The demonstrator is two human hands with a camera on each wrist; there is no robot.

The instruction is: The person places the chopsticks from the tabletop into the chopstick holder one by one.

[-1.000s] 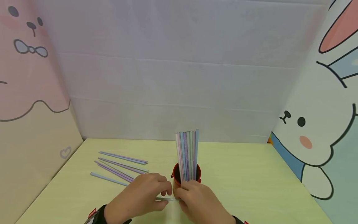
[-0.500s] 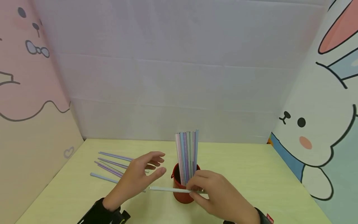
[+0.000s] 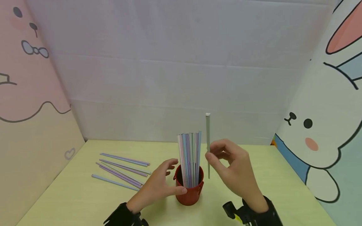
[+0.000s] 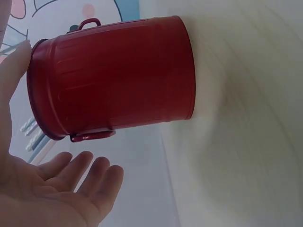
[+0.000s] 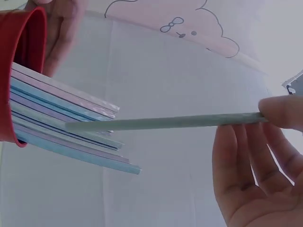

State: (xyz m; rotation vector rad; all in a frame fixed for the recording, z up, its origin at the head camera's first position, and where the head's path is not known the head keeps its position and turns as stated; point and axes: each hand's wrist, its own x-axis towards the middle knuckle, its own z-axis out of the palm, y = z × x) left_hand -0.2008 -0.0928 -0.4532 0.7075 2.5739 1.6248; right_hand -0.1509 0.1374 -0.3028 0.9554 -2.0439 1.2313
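Between thumb and fingers, my right hand (image 3: 234,169) pinches a pale green straw (image 3: 208,133), held nearly upright to the right of the red bucket (image 3: 189,198). In the right wrist view, this straw (image 5: 161,123) reaches from the fingertips across in front of the bundled straws. Pink, blue, purple and green straws (image 3: 188,157) stand together in the bucket. On the bucket's left side is my left hand (image 3: 158,186), its fingers loosely spread. Its thumb lies at the bucket's rim in the left wrist view, while the other fingers (image 4: 106,184) stay apart from the wall.
Several loose purple, blue and green straws (image 3: 121,171) lie fanned out on the pale yellow table (image 3: 254,179), left of the bucket. A white cloth backdrop (image 3: 175,78) rises behind the table. Cartoon-printed panels flank both sides.
The green straw, low and lying across in front of the bucket, has been lifted and turned upright by my right hand. My left hand let go of it and moved to the bucket's side.
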